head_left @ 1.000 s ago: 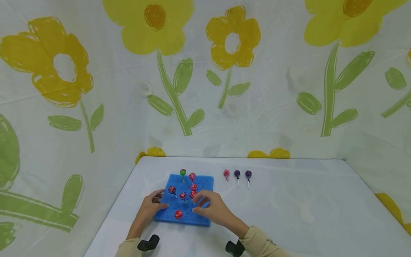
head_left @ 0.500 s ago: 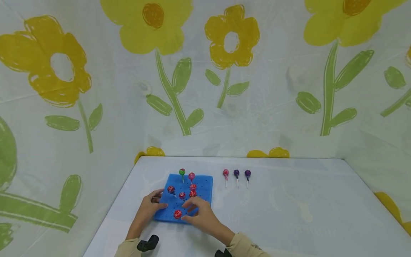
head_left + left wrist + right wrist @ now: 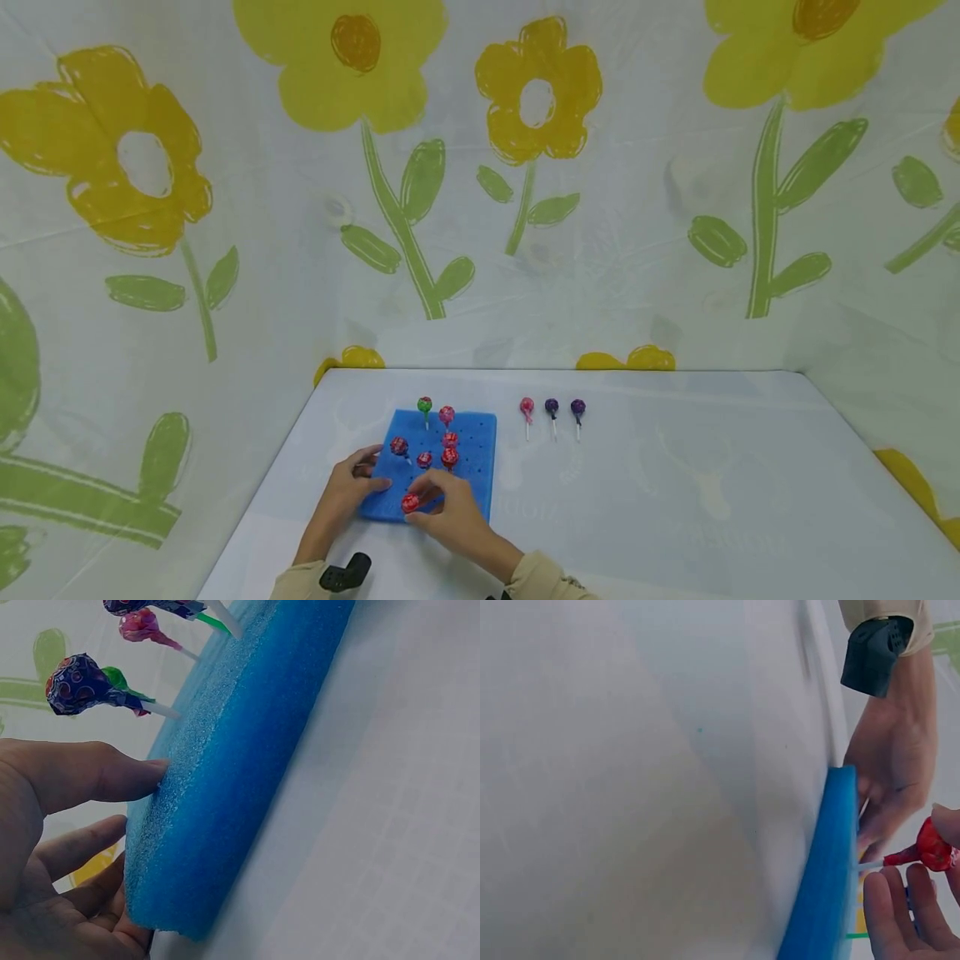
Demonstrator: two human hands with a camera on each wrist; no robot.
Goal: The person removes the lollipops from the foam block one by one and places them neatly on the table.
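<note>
A blue foam board (image 3: 474, 433) full of small holes lies on the table, several wrapped lollipops stuck upright or leaning in it. My left hand (image 3: 343, 493) grips its left edge; in the left wrist view the thumb (image 3: 112, 780) presses the top face and the fingers lie against the side. At the board's front, my right hand (image 3: 456, 518) pinches the wrapped head of a red lollipop (image 3: 409, 502). The right wrist view has this lollipop's white stick (image 3: 870, 865) meeting the foam; how deep it sits is hidden.
To the right of the board, a pink lollipop (image 3: 527, 406) and two dark purple lollipops (image 3: 552, 407) lie in a row on the white table (image 3: 675, 483). A green lollipop (image 3: 425, 406) stands at the board's back. Flower-printed cloth (image 3: 600, 292) walls the table's back and sides.
My right hand has moved left and toward me, from beside the middle lollipops to the front red one, and has closed on its head. The left hand stays on the board.
</note>
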